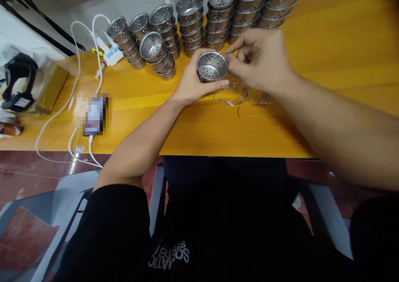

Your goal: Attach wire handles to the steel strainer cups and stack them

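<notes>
My left hand is wrapped round a perforated metal cup, its mouth tilted up towards me. At the cup's right rim, my right hand pinches a thin metal wire; part of the wire shows across the cup's opening, and its full shape is hidden. Below and to the right of the cup lie several curved wire pieces on the yellow table. A smaller bunch of wires rests under my right wrist.
Stacks of perforated cups stand along the back of the yellow table. To the left are a phone on a white cable, a power strip and a black strapped device. Grey chair arms flank me.
</notes>
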`<state>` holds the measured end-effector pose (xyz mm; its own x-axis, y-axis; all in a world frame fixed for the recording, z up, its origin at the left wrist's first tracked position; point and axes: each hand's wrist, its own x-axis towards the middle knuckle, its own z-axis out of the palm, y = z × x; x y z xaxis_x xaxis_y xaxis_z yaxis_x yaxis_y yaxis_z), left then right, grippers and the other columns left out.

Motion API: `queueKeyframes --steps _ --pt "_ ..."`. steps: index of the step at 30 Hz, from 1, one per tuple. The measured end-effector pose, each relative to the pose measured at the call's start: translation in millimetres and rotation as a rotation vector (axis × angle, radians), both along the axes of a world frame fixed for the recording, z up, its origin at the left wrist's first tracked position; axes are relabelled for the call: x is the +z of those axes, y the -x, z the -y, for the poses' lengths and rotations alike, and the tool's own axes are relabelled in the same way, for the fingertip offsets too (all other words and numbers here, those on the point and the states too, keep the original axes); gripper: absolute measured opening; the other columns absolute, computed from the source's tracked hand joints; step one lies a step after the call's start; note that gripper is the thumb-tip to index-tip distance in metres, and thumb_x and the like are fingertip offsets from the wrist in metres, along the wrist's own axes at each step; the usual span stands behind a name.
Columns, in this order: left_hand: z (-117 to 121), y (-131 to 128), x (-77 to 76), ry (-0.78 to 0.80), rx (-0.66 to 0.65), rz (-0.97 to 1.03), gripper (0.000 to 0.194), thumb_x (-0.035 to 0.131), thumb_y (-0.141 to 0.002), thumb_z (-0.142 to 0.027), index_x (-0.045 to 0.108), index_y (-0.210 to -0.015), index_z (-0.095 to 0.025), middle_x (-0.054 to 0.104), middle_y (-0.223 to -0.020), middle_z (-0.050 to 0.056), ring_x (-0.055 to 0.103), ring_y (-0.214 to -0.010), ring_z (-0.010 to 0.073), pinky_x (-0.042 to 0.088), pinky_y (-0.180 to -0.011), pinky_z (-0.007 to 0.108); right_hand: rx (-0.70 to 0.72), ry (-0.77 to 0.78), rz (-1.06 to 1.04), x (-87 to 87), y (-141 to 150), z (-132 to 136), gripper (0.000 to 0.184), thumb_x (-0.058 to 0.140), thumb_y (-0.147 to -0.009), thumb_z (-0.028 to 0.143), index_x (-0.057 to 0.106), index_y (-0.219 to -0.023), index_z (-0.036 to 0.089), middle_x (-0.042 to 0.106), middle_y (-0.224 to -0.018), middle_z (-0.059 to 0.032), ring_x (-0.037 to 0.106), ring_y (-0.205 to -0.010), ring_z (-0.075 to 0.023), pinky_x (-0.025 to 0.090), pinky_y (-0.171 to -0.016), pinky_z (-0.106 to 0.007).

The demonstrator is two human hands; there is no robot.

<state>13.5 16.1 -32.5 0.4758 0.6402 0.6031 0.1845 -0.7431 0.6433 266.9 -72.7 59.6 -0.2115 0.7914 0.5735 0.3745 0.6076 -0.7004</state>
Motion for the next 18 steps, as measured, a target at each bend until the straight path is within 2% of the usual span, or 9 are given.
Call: queueKeyframes --steps 7,10,14,18 --pt "3 -2 6.9 0.033 -0.051 -0.076 0.090 0.087 -0.118 -0.075 0.048 -0.184 -0.027 0.067 -0.174 0.014 0.073 -0.169 0.0370 0.060 -0.143 0.056 -0.030 0.000 0.011 0.7 0 0 0.019 0.103 -0.104 0.027 0.085 -0.102 0.030 0.068 -0.072 0.0027 0.045 -0.058 -0.0163 0.037 -0.061 -0.035" --pt "0 -2 1.5 0.041 -0.076 -0.062 0.087 0.083 -0.123 -0.068 0.042 -0.189 -0.030 0.065 -0.183 0.014 0.069 -0.171 0.0350 0.060 -0.146 0.054 -0.052 -0.002 0.013 0.5 0 0 0.019 0.101 -0.102 0.019 0.084 -0.101 0.029 0.067 -0.071 0.0034 0.046 -0.058 -0.0157 0.038 -0.061 -0.035" --pt "-8 -2 -8.6 0.006 -0.073 -0.076 0.088 0.084 -0.122 -0.060 0.039 -0.190 -0.027 0.064 -0.181 0.017 0.074 -0.167 0.0364 0.065 -0.139 0.055 -0.061 0.020 0.020 0.9 1 0 0.024 0.097 -0.100 0.009 0.083 -0.101 0.029 0.069 -0.073 0.0037 0.049 -0.059 -0.0157 0.040 -0.063 -0.035" --pt "-10 -1 -13.4 -0.035 -0.096 -0.080 0.085 0.076 -0.126 -0.066 0.036 -0.190 -0.025 0.064 -0.175 0.017 0.077 -0.162 0.0349 0.065 -0.137 0.055 -0.056 0.047 0.014 2.4 1 2 0.026 0.101 -0.101 0.012 0.080 -0.099 0.029 0.066 -0.072 0.0040 0.049 -0.060 -0.0159 0.039 -0.063 -0.036"
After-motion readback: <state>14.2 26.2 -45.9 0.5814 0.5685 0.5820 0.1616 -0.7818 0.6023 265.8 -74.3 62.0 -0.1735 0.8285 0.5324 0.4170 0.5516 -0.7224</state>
